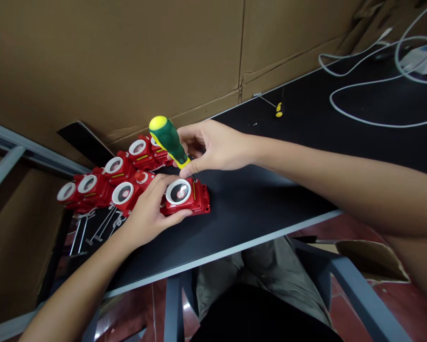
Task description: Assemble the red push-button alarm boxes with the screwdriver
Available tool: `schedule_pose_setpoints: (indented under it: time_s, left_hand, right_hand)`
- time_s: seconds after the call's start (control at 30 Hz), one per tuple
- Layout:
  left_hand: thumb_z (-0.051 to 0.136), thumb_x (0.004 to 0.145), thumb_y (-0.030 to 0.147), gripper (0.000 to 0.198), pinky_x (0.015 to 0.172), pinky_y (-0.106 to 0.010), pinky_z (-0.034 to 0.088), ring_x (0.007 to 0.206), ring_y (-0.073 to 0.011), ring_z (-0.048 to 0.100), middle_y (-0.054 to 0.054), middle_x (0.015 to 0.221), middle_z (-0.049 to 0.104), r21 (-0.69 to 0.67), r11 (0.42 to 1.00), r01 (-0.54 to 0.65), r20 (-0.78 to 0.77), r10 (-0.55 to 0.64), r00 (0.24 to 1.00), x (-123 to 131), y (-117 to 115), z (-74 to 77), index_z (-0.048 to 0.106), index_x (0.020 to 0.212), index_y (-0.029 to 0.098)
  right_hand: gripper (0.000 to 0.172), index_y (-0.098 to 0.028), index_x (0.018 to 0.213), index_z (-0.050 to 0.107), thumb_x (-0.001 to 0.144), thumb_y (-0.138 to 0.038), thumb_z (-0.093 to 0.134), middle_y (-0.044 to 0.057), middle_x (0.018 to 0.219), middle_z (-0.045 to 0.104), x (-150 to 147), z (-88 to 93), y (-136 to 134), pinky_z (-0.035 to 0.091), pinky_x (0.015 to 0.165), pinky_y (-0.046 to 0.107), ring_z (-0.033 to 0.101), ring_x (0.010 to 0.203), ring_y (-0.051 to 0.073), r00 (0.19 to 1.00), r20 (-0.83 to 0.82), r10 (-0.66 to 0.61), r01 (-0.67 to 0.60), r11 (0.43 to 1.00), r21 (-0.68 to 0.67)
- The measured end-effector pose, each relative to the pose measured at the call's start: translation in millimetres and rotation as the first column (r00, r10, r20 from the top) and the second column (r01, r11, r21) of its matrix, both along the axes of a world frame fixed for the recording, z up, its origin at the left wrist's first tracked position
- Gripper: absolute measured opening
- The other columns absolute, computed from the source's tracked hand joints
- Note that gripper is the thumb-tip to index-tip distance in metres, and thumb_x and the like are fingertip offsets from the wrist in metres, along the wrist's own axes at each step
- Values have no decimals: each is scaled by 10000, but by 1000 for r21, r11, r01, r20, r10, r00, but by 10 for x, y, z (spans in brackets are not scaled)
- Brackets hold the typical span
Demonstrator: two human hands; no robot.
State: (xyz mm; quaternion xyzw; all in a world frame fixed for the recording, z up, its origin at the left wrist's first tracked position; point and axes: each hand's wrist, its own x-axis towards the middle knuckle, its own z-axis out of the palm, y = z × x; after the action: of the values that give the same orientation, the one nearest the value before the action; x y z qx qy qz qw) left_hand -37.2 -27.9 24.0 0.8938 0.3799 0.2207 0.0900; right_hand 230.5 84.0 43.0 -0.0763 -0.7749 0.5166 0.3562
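Observation:
My right hand (208, 145) grips a green and yellow screwdriver (170, 140) low on its handle. The screwdriver leans left, its lower end down by the far right corner of a red box-shaped device (199, 197). That device has a round window in a white ring (178, 192). My left hand (151, 206) wraps around it from the left, thumb along the near side, fingers over the far side. Just left of this hand stands another red device (126, 194) of the same look. The screwdriver's tip is hard to make out.
Several more red devices (92, 185) crowd the table's left end, with metal rods (101, 223) near them. A dark flat panel (87, 142) leans on the cardboard (128, 61) behind. Yellow-ended tool (279, 109), small screw (255, 124) and white cable (373, 124) lie right on the black table (241, 204).

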Motion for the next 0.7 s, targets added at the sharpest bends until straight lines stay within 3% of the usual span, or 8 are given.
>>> schedule_pose_setpoints:
  time_s: [0.13,0.27,0.37,0.47,0.57,0.7]
  left_hand:
    - [818,1116,600,561,1022,-394,655,1164,-308,780,-110,1380,781,-6,1000,-21,11,21,1000,-19,12,-10,637,1493,226]
    - [832,1105,585,564,1023,-405,657,1157,-312,779,-115,1375,784,-23,999,-48,-12,48,999,-26,11,-13,645,1490,218]
    - [828,1102,592,578,1037,-417,663,1179,-322,783,-118,1375,788,-14,997,-71,-11,71,997,-20,0,-26,645,1501,215]
    - [816,1108,597,591,1074,-430,665,1227,-330,788,-119,1405,789,7,995,-97,-1,97,995,-5,-21,-39,641,1529,220]
    - [821,1104,594,586,1089,-435,667,1245,-335,794,-116,1416,794,13,994,-110,-3,110,994,10,-43,-34,650,1526,225]
    - [828,1090,623,609,1094,-446,668,1255,-347,796,-120,1421,799,-2,993,-122,-10,122,992,15,-58,-24,663,1526,230]
  right_hand:
    - [443,-178,941,589,782,-238,999,-72,813,587,-50,-9,-32,412,719,266,510,757,79,996,0,-94,94,995,-27]
    - [496,-179,955,587,762,-261,1037,-68,838,621,-69,29,-129,426,754,276,534,785,88,972,52,-230,228,973,37]
    - [441,-162,1035,626,813,-187,1006,-59,891,649,-92,59,-269,424,797,291,552,817,98,907,81,-414,402,907,128]
    - [369,-142,1137,649,895,-129,928,-9,1021,710,-122,52,-400,439,862,309,601,910,130,816,83,-571,531,799,283]
    - [328,-134,1234,649,975,-154,850,48,1145,742,-142,13,-457,464,909,326,635,991,170,766,83,-637,552,718,424]
    - [300,-129,1295,655,1043,-230,782,82,1187,742,-154,-35,-471,491,930,342,648,1006,195,743,100,-662,546,685,483]
